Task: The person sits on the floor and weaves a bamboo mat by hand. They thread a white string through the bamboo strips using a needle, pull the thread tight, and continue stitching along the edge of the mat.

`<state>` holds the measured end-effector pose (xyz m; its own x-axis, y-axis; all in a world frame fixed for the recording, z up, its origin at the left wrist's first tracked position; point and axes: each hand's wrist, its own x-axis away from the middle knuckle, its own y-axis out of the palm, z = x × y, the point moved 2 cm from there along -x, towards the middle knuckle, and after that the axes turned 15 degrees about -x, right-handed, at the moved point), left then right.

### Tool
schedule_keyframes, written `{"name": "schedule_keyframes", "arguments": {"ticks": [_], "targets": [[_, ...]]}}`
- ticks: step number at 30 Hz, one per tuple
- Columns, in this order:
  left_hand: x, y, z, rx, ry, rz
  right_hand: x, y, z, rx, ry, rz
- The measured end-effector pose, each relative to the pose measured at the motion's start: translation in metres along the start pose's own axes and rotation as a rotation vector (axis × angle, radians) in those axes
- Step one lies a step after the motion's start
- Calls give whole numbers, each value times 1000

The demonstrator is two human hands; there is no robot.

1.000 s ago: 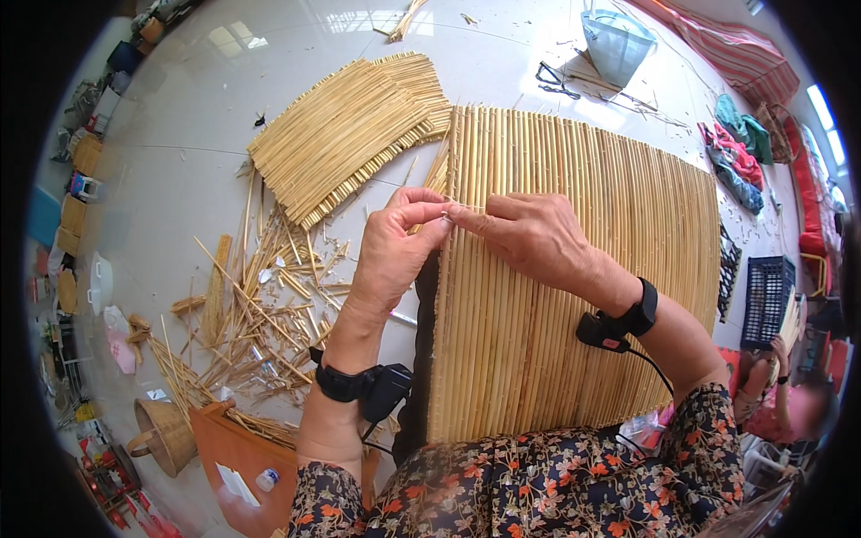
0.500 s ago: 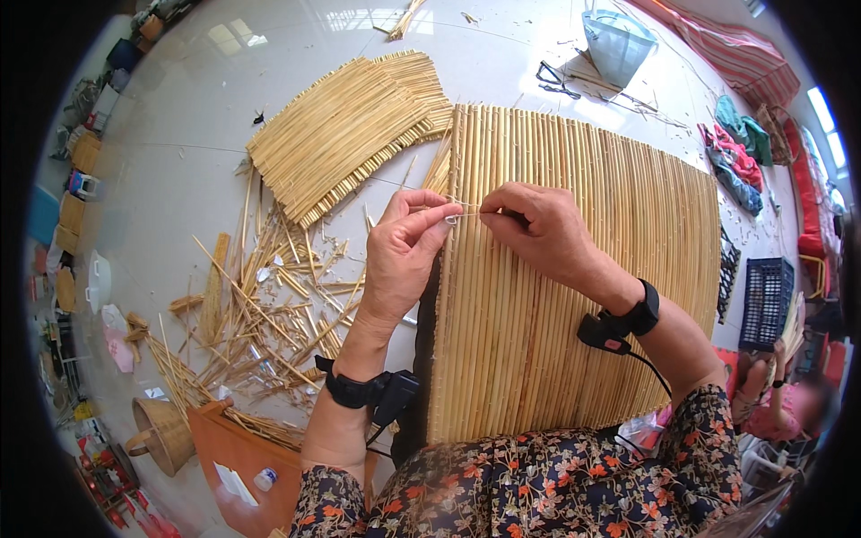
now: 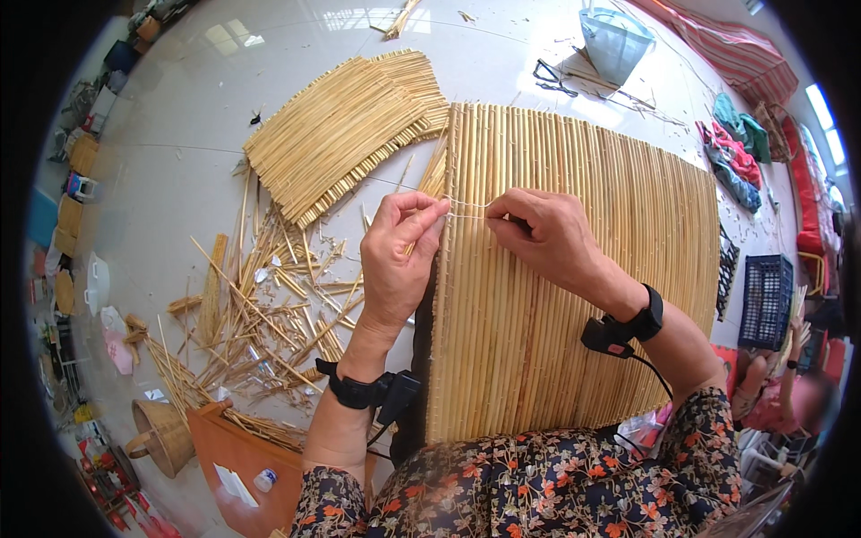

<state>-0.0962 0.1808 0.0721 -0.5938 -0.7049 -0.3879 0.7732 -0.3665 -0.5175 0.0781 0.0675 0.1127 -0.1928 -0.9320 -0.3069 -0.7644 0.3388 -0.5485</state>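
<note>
A mat of straw-coloured reed stalks [image 3: 547, 296], laid side by side and stitched, spreads before me. At its left edge my left hand [image 3: 401, 247] pinches white thread [image 3: 466, 215] between thumb and fingertips. My right hand [image 3: 543, 235] hovers over the mat, its fingers closed on the thread's other end. Two strands run between the hands across the outermost stalks. Whether the right fingers also hold a needle is hidden. Both wrists wear black bands with small boxes.
Two finished-looking mats [image 3: 336, 134] lie overlapped at the far left. Loose stalks and scraps [image 3: 278, 305] litter the floor. A wooden bucket [image 3: 164, 437] stands near left, a pale blue bucket [image 3: 616, 43] far right. A dark crate [image 3: 767, 300] and another person [image 3: 778, 403] are at right.
My hands have moved apart: the right slightly rightward, the left slightly leftward. More white thread now shows stretched between them.
</note>
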Motion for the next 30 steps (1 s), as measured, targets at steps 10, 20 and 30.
{"name": "schedule_keyframes", "arguments": {"ticks": [10, 20, 30], "targets": [[4, 3, -4, -60, 53, 73, 2, -1, -2, -4, 20, 5], [6, 5, -9, -22, -5, 65, 4, -3, 0, -6, 45, -2], [10, -3, -18, 275, -245, 46, 3, -3, 2, -9, 44, -12]]}}
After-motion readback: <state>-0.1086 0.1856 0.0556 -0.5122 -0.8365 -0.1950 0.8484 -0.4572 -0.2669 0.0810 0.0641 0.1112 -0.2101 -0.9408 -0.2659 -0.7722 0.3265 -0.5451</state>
